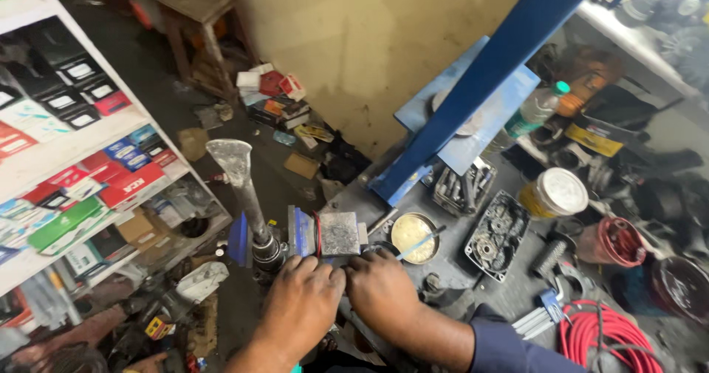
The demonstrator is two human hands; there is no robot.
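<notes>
Under the left hand (299, 310) and right hand (380, 292) sits a dull grey metal block (339, 233), scuffed and matt, clamped in a blue-painted steel vise (299, 231). Its long metal handle (240, 181) looks worn and grimy. Right of it, a round brass-coloured tin (411, 236) shines greasily; nearer right, a glossy red plastic hose coil (602, 336).

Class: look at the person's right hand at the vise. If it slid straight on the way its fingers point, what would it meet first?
The right hand points up-frame at the grey metal block clamped in the vise; its fingertips seem already at the block's lower edge, so probably that block.
</notes>
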